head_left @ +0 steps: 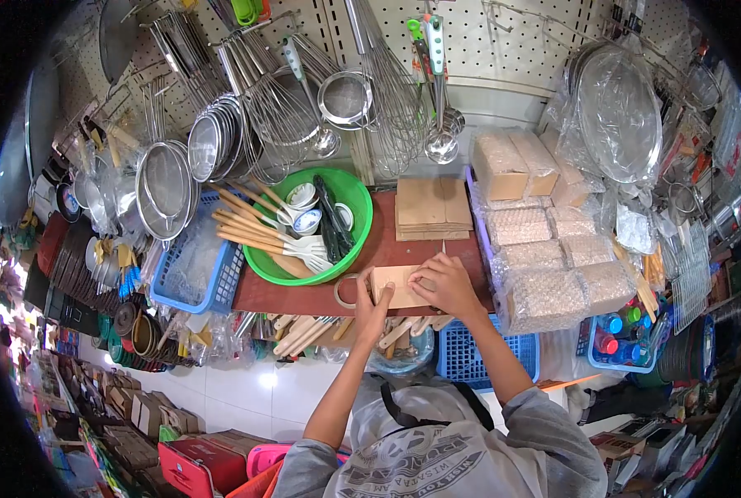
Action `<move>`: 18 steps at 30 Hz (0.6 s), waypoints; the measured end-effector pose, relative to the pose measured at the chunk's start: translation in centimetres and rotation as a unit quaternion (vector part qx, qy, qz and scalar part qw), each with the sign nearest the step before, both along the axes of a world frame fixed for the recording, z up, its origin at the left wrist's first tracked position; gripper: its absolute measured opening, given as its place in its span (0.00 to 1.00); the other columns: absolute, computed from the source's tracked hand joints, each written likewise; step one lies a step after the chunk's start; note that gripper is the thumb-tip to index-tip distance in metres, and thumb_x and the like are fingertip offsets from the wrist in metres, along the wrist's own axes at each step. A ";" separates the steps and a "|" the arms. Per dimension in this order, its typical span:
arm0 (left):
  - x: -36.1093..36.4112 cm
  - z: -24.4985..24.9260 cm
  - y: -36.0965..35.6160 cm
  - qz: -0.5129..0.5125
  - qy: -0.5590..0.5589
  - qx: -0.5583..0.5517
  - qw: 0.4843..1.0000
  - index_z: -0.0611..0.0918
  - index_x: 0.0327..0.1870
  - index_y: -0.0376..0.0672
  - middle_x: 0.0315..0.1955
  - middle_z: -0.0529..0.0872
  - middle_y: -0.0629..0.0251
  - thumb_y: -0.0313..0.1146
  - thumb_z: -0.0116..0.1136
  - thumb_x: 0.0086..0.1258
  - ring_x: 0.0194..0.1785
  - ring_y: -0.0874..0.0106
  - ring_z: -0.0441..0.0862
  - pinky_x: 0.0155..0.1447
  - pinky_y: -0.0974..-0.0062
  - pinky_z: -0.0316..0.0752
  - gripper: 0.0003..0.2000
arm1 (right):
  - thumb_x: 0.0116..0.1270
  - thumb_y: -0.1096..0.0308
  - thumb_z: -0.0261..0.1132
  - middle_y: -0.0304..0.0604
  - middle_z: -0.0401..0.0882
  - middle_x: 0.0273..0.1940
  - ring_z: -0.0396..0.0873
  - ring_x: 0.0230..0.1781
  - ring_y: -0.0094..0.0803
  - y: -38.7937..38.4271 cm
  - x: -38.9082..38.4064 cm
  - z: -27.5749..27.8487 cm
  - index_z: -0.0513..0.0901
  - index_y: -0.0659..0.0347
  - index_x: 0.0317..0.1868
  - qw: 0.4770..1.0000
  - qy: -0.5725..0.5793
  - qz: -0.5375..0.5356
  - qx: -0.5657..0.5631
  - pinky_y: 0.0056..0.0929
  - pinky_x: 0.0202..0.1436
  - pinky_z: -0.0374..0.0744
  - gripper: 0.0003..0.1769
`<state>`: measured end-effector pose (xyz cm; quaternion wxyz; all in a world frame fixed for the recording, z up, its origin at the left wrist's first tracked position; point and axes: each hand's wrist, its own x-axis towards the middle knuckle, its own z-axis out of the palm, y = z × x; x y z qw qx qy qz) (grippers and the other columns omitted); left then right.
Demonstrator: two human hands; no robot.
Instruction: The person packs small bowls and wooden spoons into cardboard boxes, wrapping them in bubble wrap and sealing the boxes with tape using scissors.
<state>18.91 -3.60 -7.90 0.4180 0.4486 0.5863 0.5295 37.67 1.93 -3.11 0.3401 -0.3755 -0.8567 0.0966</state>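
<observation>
A small brown cardboard box (397, 280) lies on the red-brown tabletop (304, 297) near its front edge. My left hand (374, 299) grips the box at its left end, thumb on the near side. Bent over the right end of the box is my right hand (447, 284), its fingers pressed together on the top; whatever is between them is too small to make out. A tape roll (346, 292) lies just left of my left hand. Behind the box sits a stack of flat brown cardboard (433, 209).
A green basin (362, 228) with wooden-handled utensils and bowls stands left, beside a blue basket (190, 274). Bubble-wrapped boxes (545, 303) fill a purple-edged crate at right. Whisks (391, 91) and strainers (165, 187) hang behind. A blue crate (487, 357) sits below the front edge.
</observation>
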 end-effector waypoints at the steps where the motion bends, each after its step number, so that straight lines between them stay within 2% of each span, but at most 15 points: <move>1: 0.0 0.0 0.0 0.001 0.000 0.000 1.000 0.65 0.66 0.42 0.60 0.73 0.52 0.37 0.59 0.72 0.62 0.61 0.73 0.66 0.65 0.66 0.26 | 0.57 0.59 0.71 0.29 0.83 0.35 0.76 0.42 0.30 0.0 0.0 0.0 0.86 0.49 0.32 1.000 -0.003 0.000 0.002 0.33 0.48 0.70 0.06; 3: 0.1 0.0 0.0 0.003 -0.001 -0.001 1.000 0.65 0.66 0.42 0.60 0.73 0.52 0.36 0.59 0.72 0.62 0.62 0.73 0.66 0.66 0.66 0.25 | 0.57 0.59 0.71 0.29 0.82 0.35 0.76 0.41 0.30 0.0 0.0 0.2 0.86 0.49 0.33 1.000 -0.008 -0.001 0.005 0.33 0.47 0.70 0.07; 6: 0.1 -0.5 0.2 0.009 0.014 0.026 1.000 0.65 0.68 0.44 0.51 0.78 0.55 0.42 0.59 0.72 0.53 0.67 0.76 0.57 0.70 0.71 0.28 | 0.56 0.58 0.72 0.29 0.82 0.34 0.76 0.41 0.30 0.0 0.0 0.1 0.87 0.48 0.35 1.000 -0.009 -0.002 0.010 0.32 0.47 0.69 0.08; 12: -0.2 0.4 0.2 -0.009 -0.002 0.016 1.000 0.65 0.69 0.44 0.53 0.77 0.55 0.42 0.59 0.72 0.56 0.67 0.75 0.59 0.69 0.69 0.28 | 0.54 0.57 0.73 0.30 0.81 0.34 0.76 0.41 0.31 -0.2 -0.2 0.7 0.88 0.46 0.40 1.000 0.006 -0.021 -0.009 0.34 0.45 0.70 0.12; 15: -0.5 0.4 0.2 -0.023 -0.028 0.004 0.999 0.64 0.69 0.44 0.55 0.76 0.55 0.42 0.59 0.72 0.56 0.67 0.74 0.60 0.69 0.69 0.28 | 0.53 0.58 0.74 0.34 0.81 0.36 0.76 0.41 0.34 -0.6 -0.3 1.6 0.87 0.48 0.41 0.999 0.030 -0.038 -0.001 0.34 0.47 0.71 0.15; 18: -0.7 0.7 0.3 -0.026 -0.071 0.002 0.997 0.65 0.67 0.44 0.56 0.75 0.56 0.39 0.60 0.71 0.57 0.66 0.74 0.61 0.68 0.69 0.27 | 0.53 0.62 0.75 0.39 0.82 0.41 0.78 0.45 0.38 -0.9 -0.8 2.4 0.86 0.53 0.43 0.995 0.078 -0.060 0.021 0.34 0.52 0.73 0.16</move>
